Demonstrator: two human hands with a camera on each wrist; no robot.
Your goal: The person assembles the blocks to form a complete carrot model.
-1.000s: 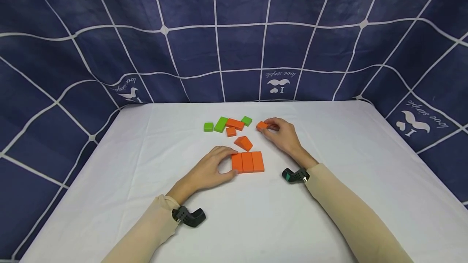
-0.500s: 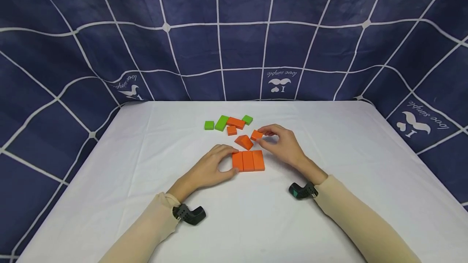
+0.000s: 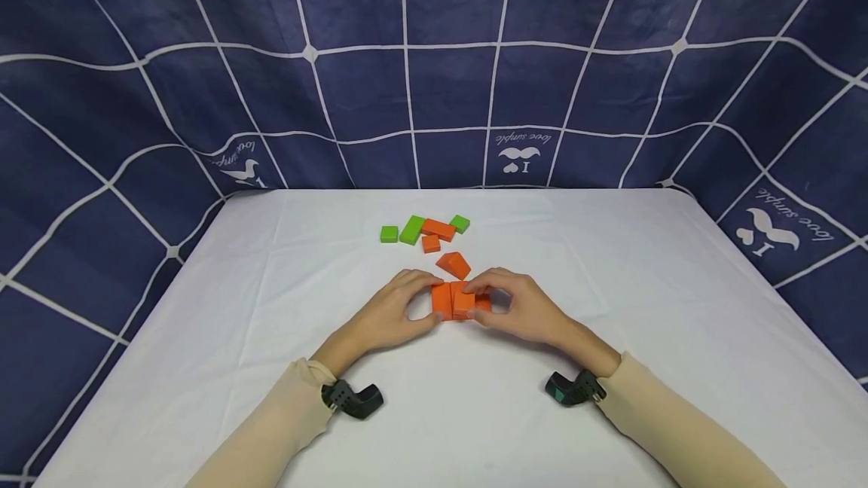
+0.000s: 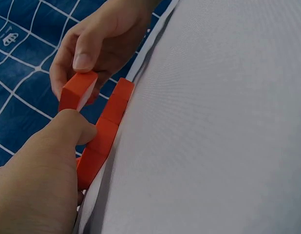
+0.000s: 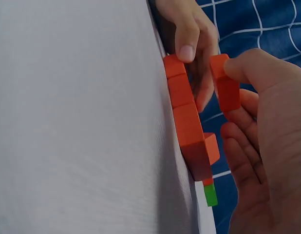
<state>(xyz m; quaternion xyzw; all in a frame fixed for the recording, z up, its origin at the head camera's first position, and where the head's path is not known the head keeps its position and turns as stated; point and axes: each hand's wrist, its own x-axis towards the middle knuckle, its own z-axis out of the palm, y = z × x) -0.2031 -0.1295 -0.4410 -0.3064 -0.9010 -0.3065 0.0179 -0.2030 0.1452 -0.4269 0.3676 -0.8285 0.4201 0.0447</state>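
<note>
In the head view, three flat orange blocks (image 3: 441,300) lie side by side on the white table. My left hand (image 3: 388,315) holds the left end of this row, thumb at the near edge and fingertips at the far edge. My right hand (image 3: 525,310) pinches a small orange block (image 3: 464,303) between thumb and fingers, over the middle and right of the row. Both wrist views show a gap between that held block (image 5: 227,87) and the row (image 5: 187,122) beneath. An orange wedge-shaped block (image 3: 454,264) lies just behind the row.
Farther back lie an orange bar (image 3: 438,229), a small orange block (image 3: 430,244), a green bar (image 3: 412,230) and two small green blocks, one left (image 3: 389,234) and one right (image 3: 460,224). A dark blue checked curtain (image 3: 353,89) hangs behind the table (image 3: 597,247).
My right hand has carried the small orange block from the back right, toward me and leftward, to above the row. The left hand has stayed at the row's left end.
</note>
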